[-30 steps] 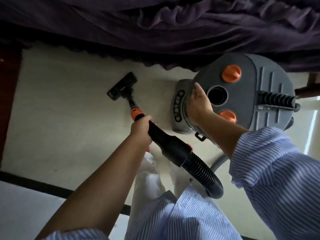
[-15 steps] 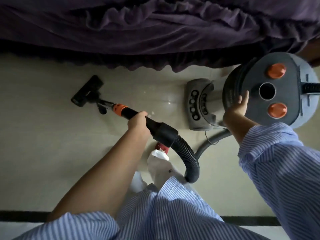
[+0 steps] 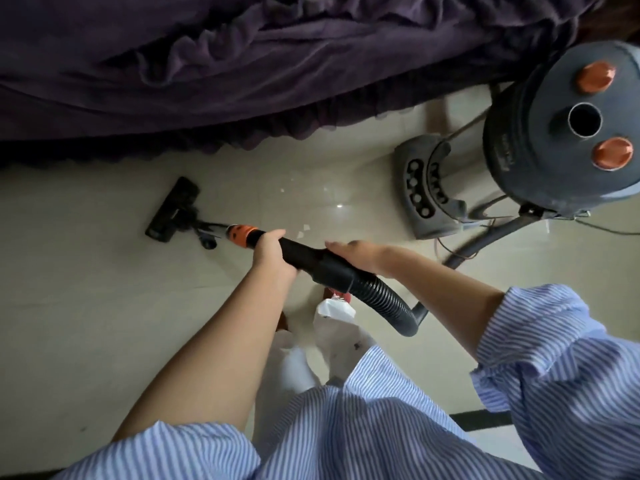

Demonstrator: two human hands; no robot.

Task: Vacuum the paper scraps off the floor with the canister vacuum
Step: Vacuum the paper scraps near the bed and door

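Since the earlier frame our right hand point(image 3: 360, 252) had left the canister vacuum point(image 3: 561, 133) and lay with fingers straight on the black wand point(image 3: 308, 256). Our left hand point(image 3: 272, 249) gripped the wand behind its orange collar point(image 3: 242, 234). Beyond, the floor head point(image 3: 173, 211) sat on the pale floor point(image 3: 86, 289), paper scraps point(image 3: 304, 230) lying just past the wand.

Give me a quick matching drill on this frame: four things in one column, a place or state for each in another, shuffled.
Things:
1. floor head
2. left hand
3. right hand
4. canister

Places or states:
A. far right, by the purple bedding
B. grips the wand just behind the orange collar
C. flat on the floor at the wand's far end
D. rests on the wand near the hose cuff

Pairs: 1-C, 2-B, 3-D, 4-A
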